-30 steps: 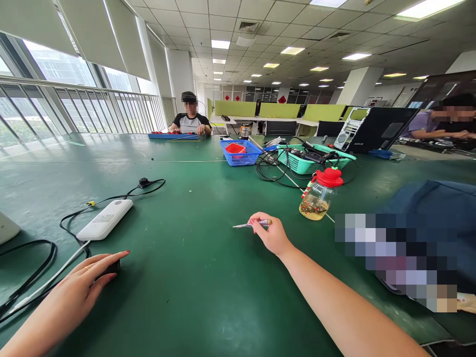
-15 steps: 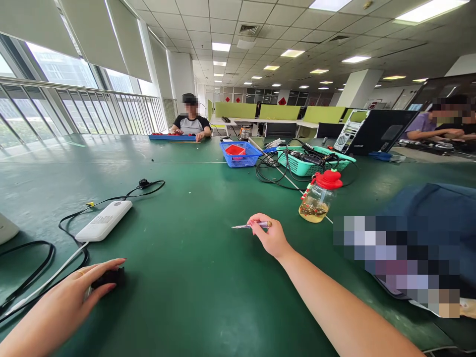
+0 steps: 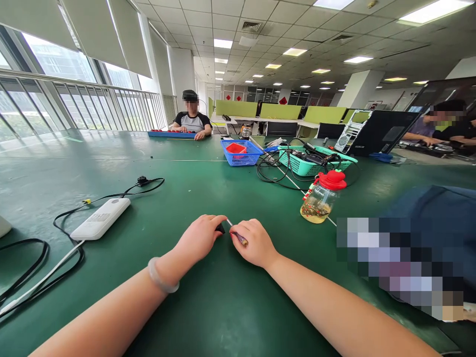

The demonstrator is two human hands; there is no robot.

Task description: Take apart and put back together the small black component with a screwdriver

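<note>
From far away, I look left to right over the flat, dark green table point(image 3: 208, 302). First I see a white, flat box with round corners point(image 3: 101, 218), maybe plastic, well apart from the hands. Then, between my hands, my left hand point(image 3: 197, 239) has its grip pinched on a small black block point(image 3: 221, 228), mostly hidden by fingers. I guess it is light and hard, maybe a bit slippery, so I'd hold it by its sides. Just beside it is a thin screwdriver point(image 3: 240, 239) with a shiny metal rod and a see-through, purplish handle. My right hand point(image 3: 256, 244) holds that handle in a narrow grip. It should be light and stiff, and the handle looks easier to hold than the skinny rod. I can't tell if its tip touches the block.
</note>
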